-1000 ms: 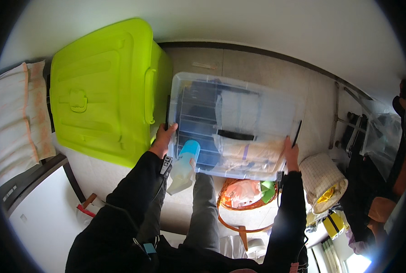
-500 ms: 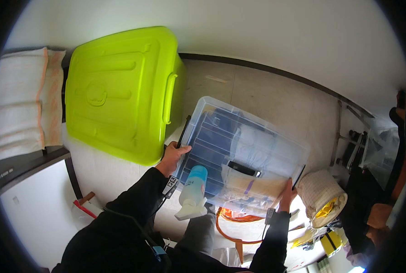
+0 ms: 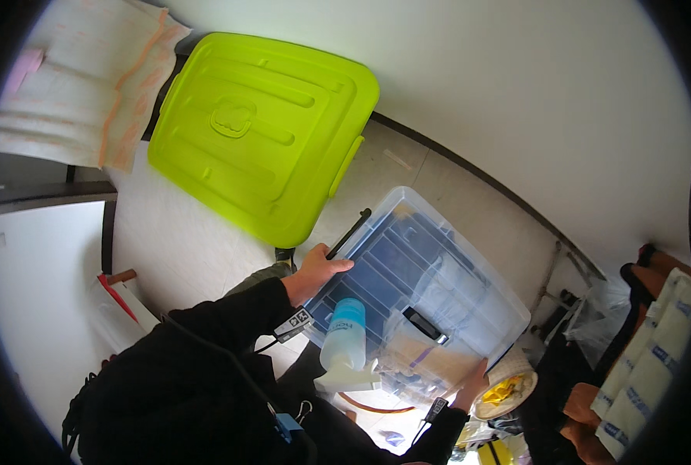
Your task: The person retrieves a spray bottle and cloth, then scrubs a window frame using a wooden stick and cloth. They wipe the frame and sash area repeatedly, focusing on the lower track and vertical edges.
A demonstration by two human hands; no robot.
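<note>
My left hand (image 3: 318,273) grips the left side of a clear plastic storage box (image 3: 485,288), thumb over the lid beside a black latch (image 3: 349,232). On the opposite side, my right hand (image 3: 472,385) is closed on the box's near right edge. Through the clear plastic show a dark blue ribbed item and white packages. A spray bottle (image 3: 344,341) with a blue band lies across the near left part of the box, its white nozzle toward me. A small black oblong object (image 3: 425,325) rests by a clear bag of beige material (image 3: 430,358); whether these lie on the lid or under it I cannot tell.
A large lime-green lidded bin (image 3: 260,132) stands on the floor ahead to the left, by the wall. My foot (image 3: 285,256) is beside it. A white cabinet (image 3: 43,310) is at left. A woven basket (image 3: 508,391) with yellow contents and a metal-legged stand (image 3: 547,287) lie right.
The view has turned, and the green bin and wall appear tilted and shifted right. The box stays in both hands, now lower and further right in view. My foot has appeared beside the bin.
</note>
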